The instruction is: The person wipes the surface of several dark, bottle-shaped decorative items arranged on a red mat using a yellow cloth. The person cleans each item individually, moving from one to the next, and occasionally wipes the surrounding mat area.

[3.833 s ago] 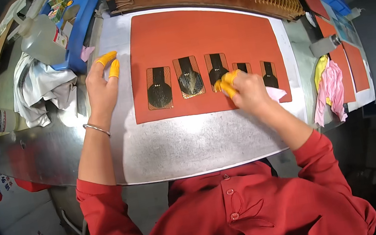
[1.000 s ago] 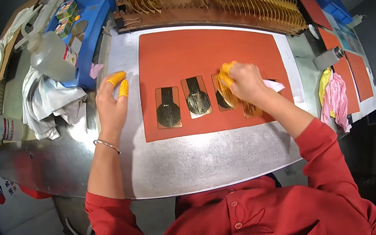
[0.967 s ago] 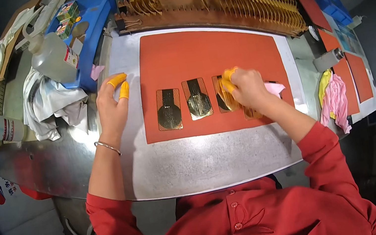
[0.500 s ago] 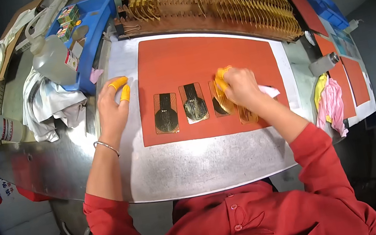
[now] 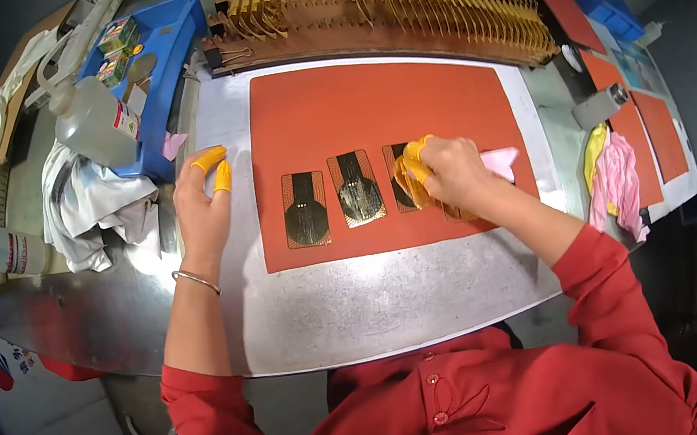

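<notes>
My right hand [image 5: 454, 169], with yellow finger cots, pinches a thin amber film piece [image 5: 410, 188] above the orange mat [image 5: 375, 101]. The film partly covers a flat black-and-copper patterned piece [image 5: 395, 153]. Further left on the mat lie two similar pieces: one in the middle [image 5: 358, 192] with a shiny lower end, and one at the left [image 5: 305, 211]. Another piece is mostly hidden under my right hand. Past that hand's outer side lies a pink cloth scrap [image 5: 502, 162]. My left hand [image 5: 202, 206], also in yellow finger cots, is held with fingers apart by the mat's left edge, holding nothing.
A slotted brown rack [image 5: 386, 6] of many upright amber films spans the back. At left stand a blue tray [image 5: 173, 81], a clear plastic bottle [image 5: 94, 122] and a white rag [image 5: 85, 203]. On the right are a small bottle [image 5: 600, 108] and a pink cloth [image 5: 613, 175].
My right hand has shifted slightly, tilting the amber film so more of the piece under it shows. My left hand stays by the mat's edge. The whole view has moved a little.
</notes>
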The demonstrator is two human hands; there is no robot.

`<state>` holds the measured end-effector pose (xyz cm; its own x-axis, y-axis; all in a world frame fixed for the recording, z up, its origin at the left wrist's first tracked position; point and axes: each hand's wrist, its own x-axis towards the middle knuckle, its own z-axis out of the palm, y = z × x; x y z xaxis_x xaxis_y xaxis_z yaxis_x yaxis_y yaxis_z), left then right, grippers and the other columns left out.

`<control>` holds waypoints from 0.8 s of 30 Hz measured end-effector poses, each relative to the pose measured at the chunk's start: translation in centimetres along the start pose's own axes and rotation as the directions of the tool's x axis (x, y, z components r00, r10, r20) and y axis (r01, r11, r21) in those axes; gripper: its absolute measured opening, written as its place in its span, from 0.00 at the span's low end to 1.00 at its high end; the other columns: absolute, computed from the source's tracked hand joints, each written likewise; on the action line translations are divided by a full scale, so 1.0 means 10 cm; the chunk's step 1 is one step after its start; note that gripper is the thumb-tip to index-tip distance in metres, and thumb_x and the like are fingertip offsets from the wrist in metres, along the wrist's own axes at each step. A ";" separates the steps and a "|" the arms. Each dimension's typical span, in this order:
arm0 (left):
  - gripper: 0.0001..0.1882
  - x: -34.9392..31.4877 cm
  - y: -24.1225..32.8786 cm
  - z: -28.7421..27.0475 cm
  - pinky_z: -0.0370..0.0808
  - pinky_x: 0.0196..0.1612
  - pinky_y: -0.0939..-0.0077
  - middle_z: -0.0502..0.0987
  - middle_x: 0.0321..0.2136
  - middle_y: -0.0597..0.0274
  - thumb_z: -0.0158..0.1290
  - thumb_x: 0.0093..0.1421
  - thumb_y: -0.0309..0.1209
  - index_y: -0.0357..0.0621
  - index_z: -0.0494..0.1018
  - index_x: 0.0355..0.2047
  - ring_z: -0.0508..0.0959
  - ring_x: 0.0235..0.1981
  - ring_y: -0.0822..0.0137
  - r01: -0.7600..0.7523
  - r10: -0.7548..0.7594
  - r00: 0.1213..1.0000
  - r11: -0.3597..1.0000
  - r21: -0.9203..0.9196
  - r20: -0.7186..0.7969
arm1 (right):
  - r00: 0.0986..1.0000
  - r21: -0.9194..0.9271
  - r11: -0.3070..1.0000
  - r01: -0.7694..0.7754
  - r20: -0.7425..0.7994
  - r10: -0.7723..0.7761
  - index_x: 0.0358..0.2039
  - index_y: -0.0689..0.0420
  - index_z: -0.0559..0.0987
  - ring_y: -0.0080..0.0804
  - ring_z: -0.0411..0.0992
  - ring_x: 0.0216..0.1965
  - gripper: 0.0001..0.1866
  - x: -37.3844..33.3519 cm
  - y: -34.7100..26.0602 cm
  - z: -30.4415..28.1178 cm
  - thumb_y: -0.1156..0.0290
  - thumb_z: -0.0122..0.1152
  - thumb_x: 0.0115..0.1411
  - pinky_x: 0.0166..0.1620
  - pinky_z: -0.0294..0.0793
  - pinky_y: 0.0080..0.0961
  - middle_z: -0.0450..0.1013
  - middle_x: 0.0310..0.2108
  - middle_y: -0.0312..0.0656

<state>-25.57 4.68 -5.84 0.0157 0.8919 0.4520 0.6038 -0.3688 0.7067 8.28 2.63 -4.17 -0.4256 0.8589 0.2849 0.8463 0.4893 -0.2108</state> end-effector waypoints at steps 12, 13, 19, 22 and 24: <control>0.10 0.01 0.02 0.02 0.69 0.45 0.70 0.75 0.37 0.53 0.50 0.52 0.21 0.35 0.73 0.36 0.74 0.40 0.56 -0.069 0.069 0.998 0.996 0.050 0.000 | 1.000 0.000 1.000 0.007 0.010 -0.007 0.26 0.58 0.75 0.46 0.71 0.23 0.05 -0.02 0.01 -0.05 0.70 0.57 0.50 0.25 0.70 0.38 0.71 0.23 0.47; 0.10 0.01 0.02 0.03 0.69 0.45 0.70 0.75 0.37 0.53 0.50 0.52 0.21 0.35 0.73 0.36 0.75 0.40 0.56 -0.069 0.069 0.998 0.997 0.028 -0.008 | 1.000 -0.020 1.000 -0.015 0.006 0.015 0.26 0.57 0.75 0.46 0.71 0.23 0.05 0.08 0.06 -0.04 0.70 0.57 0.50 0.25 0.70 0.38 0.71 0.23 0.46; 0.09 -0.05 -0.03 -0.09 0.69 0.46 0.71 0.75 0.37 0.53 0.50 0.53 0.21 0.35 0.73 0.36 0.75 0.40 0.57 -0.022 0.022 1.000 1.000 0.005 -0.010 | 0.999 0.026 0.999 0.032 -0.020 -0.031 0.23 0.55 0.76 0.44 0.72 0.24 0.05 -0.07 -0.06 0.02 0.69 0.58 0.45 0.25 0.71 0.39 0.72 0.23 0.45; 0.09 0.00 0.02 0.03 0.69 0.46 0.71 0.75 0.36 0.53 0.50 0.53 0.21 0.34 0.73 0.35 0.75 0.39 0.57 -0.045 0.048 0.998 0.996 -0.083 0.029 | 0.988 -0.066 0.988 -0.142 0.052 0.145 0.25 0.53 0.77 0.47 0.73 0.26 0.08 0.03 -0.02 0.02 0.68 0.57 0.42 0.29 0.71 0.43 0.74 0.25 0.45; 0.08 0.00 0.02 0.14 0.69 0.45 0.70 0.74 0.35 0.52 0.50 0.53 0.20 0.35 0.72 0.35 0.74 0.38 0.57 -0.039 0.041 0.999 0.997 -0.061 0.022 | 0.966 -0.136 0.975 -0.178 0.165 0.199 0.24 0.56 0.75 0.49 0.73 0.26 0.06 0.19 0.09 -0.04 0.70 0.55 0.43 0.30 0.71 0.44 0.73 0.26 0.49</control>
<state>-24.34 5.00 -6.42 0.0575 0.8817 0.4683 0.5531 -0.4186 0.7203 8.33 4.64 -3.43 -0.2952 0.9522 0.0791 0.9440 0.3034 -0.1294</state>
